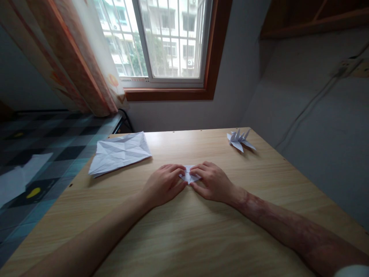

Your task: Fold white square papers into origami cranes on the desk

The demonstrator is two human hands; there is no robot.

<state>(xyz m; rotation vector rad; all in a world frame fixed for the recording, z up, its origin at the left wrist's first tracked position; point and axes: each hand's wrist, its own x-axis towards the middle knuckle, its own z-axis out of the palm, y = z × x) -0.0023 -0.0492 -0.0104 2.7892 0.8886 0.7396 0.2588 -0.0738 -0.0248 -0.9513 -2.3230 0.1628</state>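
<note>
A small piece of folded white paper [189, 177] lies on the wooden table between my two hands, its lower tip pointing toward me. From the left, my left hand [167, 182] grips its edge, fingers on top and thumb near the front. My right hand [213, 181] holds the opposite side in the same way, with its thumb close to the lower tip. Both hands are closed on the paper, and my fingers cover its side corners.
On the table's [184, 238] far left lies a stack of creased white sheets [122, 152]. Several folded paper cranes [239, 139] sit together at the far right. A bed [69, 154] with loose paper [25, 177] adjoins the left edge; a wall [317, 127] borders the right.
</note>
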